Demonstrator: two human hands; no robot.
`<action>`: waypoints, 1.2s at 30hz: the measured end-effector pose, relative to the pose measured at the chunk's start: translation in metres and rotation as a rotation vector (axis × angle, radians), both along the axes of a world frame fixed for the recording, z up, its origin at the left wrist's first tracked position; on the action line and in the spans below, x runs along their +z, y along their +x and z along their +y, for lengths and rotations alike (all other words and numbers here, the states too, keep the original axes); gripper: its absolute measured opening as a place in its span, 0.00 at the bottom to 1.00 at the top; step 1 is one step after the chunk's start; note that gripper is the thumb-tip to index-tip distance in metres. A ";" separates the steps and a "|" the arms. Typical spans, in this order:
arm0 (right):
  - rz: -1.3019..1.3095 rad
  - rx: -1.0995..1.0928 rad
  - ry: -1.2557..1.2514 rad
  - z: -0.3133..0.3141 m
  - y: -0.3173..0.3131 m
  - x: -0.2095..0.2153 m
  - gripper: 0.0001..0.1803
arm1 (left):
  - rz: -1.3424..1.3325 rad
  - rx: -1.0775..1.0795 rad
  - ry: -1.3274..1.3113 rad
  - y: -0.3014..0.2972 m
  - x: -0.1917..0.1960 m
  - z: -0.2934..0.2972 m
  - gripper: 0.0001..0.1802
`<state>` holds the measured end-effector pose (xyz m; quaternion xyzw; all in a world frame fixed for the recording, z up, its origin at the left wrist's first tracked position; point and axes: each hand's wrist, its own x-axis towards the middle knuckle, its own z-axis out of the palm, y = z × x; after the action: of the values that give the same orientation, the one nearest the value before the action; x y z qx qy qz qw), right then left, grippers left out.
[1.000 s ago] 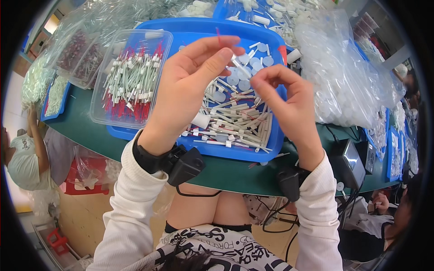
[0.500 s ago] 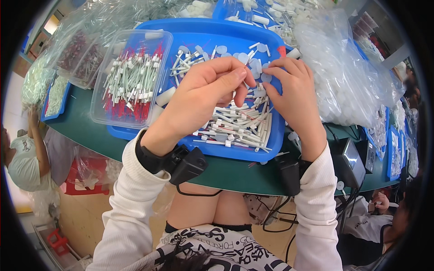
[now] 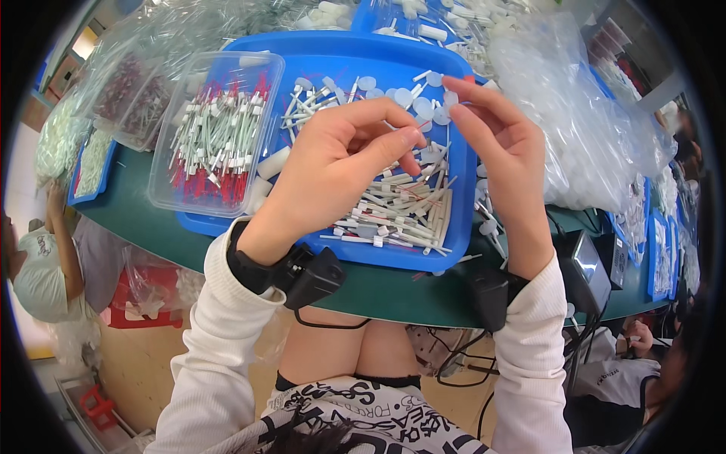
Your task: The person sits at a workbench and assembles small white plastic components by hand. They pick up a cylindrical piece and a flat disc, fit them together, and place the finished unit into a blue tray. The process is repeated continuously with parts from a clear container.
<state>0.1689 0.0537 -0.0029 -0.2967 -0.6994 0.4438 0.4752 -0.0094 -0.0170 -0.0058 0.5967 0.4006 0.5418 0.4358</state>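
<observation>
My left hand is over the middle of a blue tray, thumb and forefinger pinched together. A thin red wire shows by its fingertips; the rest of that piece is hidden. At the tray's right side, my right hand has a small translucent disc between thumb and forefinger tips. Other such discs lie on the tray just beyond the fingers. Below the hands is a heap of thin white sleeved pieces, some with red wires.
A clear plastic box of white, red-ended pieces stands at the tray's left. To the right rests a clear bag of white parts. A small screen device is on the green table. Other people sit at both sides.
My right hand has shifted right and slightly up from the discs, with one disc now between its fingertips. My left hand stays pinched over the tray, nearly in place.
</observation>
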 end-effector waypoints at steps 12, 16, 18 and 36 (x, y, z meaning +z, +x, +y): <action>0.284 0.359 -0.322 -0.007 -0.006 -0.009 0.16 | 0.138 0.106 -0.071 -0.001 0.006 -0.005 0.07; 0.164 0.445 -0.355 -0.009 -0.008 -0.006 0.16 | 0.113 0.125 -0.016 -0.001 0.004 -0.005 0.07; 0.216 0.406 -0.344 -0.008 -0.008 -0.013 0.16 | 0.134 0.130 -0.018 -0.001 0.004 -0.005 0.07; 0.024 0.263 -0.054 -0.008 -0.005 -0.009 0.14 | 0.656 0.429 0.189 0.002 0.004 -0.007 0.04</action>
<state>0.1634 0.0462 -0.0115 -0.2096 -0.7144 0.5245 0.4131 -0.0070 -0.0244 -0.0016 0.6783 0.5823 0.4357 0.1049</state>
